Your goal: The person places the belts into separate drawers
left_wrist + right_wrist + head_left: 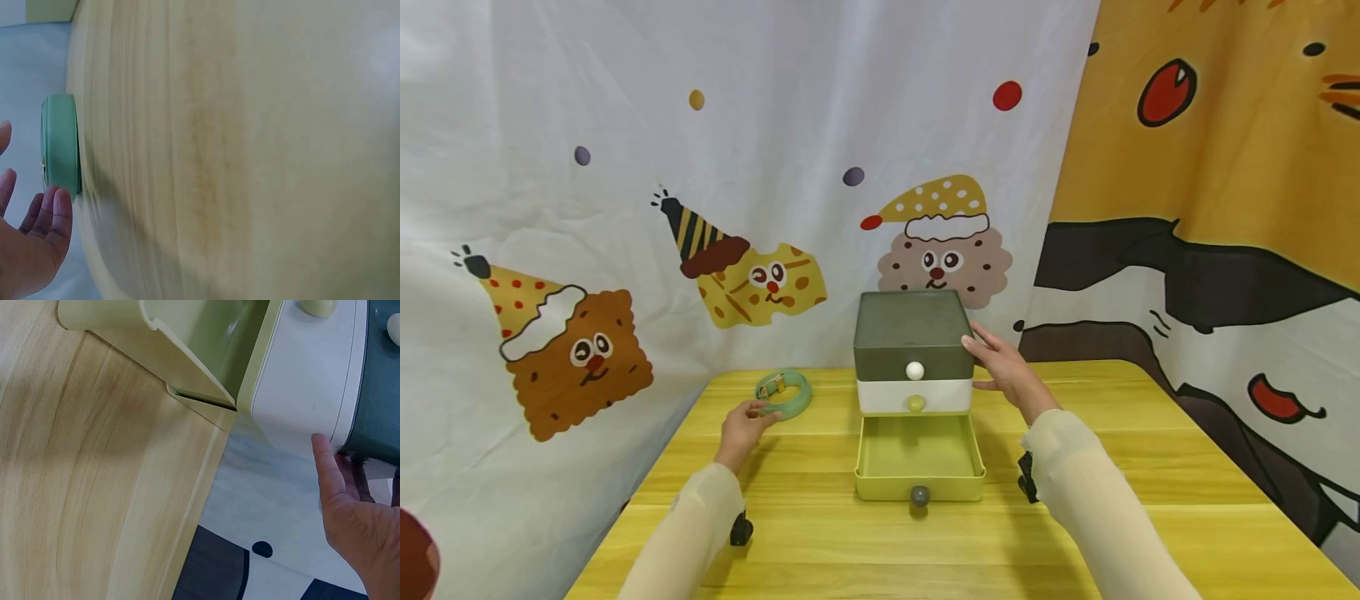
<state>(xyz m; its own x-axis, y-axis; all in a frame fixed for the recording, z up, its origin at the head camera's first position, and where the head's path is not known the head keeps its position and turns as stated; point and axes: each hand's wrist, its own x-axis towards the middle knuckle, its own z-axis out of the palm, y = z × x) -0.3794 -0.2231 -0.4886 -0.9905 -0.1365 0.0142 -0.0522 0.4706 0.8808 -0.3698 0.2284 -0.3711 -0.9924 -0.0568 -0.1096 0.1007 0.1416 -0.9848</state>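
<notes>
A coiled green belt [797,407] with a gold-coloured buckle lies on the left part of the table. My left hand [742,435] reaches to its near side; in the left wrist view the fingertips are right at the belt's [61,140] lower edge, the thumb held apart. To the right stands a small stacked drawer unit [913,321], dark grey-green on top, white in the middle, yellow-green below. Its bottom drawer [887,489] is pulled out and bare inside. My right hand [1013,375] rests against the unit's right side, fingers extended along the upper two tiers.
The yellow wooden table [805,542] runs back to a white curtain [775,125] printed with cartoon food. An orange, black and white printed cloth [1150,183] hangs on the right. The pulled-out drawer's round grey knob [920,497] juts toward the front.
</notes>
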